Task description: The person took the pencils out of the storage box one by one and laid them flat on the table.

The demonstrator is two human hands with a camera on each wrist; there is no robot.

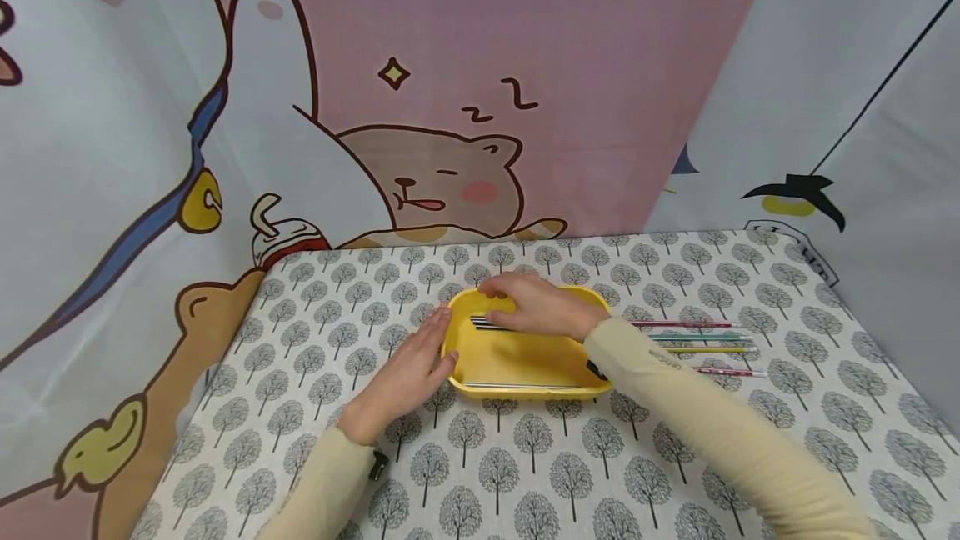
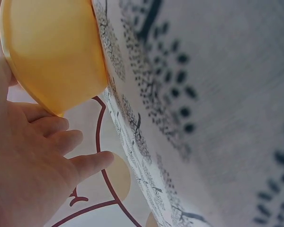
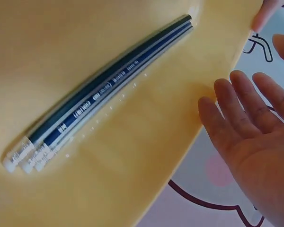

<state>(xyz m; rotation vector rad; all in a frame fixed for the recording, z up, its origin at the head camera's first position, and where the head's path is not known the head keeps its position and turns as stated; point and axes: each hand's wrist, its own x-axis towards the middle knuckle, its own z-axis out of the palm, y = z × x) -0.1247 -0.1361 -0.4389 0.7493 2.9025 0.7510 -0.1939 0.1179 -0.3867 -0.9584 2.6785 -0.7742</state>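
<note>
A yellow tray (image 1: 525, 357) stands on the tree-patterned cloth. My left hand (image 1: 408, 357) rests against its left rim, fingers extended along the outside in the left wrist view. Over the far part of the tray is my right hand (image 1: 536, 307), its fingers straight and apart from each other in the right wrist view. Dark blue and dark green pencils (image 3: 109, 85) with white erasers lie side by side on the tray floor, below and beside that hand, with a gap between them and its fingers. A thin silvery strip (image 1: 517, 387) runs along the tray's near side.
Right of the tray, several pencils lie roughly parallel on the cloth: a red pencil (image 1: 697, 324), a green pencil (image 1: 712, 337), a yellow pencil (image 1: 712, 350) and another red one nearer. A cartoon-printed curtain (image 1: 600, 107) hangs behind the table.
</note>
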